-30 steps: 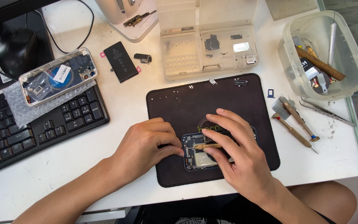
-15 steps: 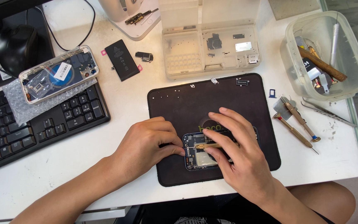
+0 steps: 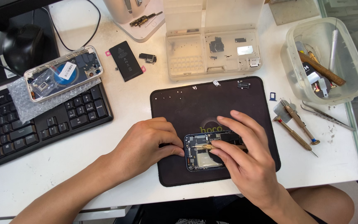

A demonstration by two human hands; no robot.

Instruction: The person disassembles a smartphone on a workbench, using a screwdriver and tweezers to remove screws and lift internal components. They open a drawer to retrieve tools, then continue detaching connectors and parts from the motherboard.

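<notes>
While my left hand steadies the opened phone on the mat, fingers curled against its edge, my right hand pinches a screwdriver. Its tip sits inside the phone.

A black keyboard, a loose black battery and a clear tool tub (right side) sit around.

Your white desk carried a dark rubber work mat, black keyboard, clear plastic parts tray and tool tub.
</notes>
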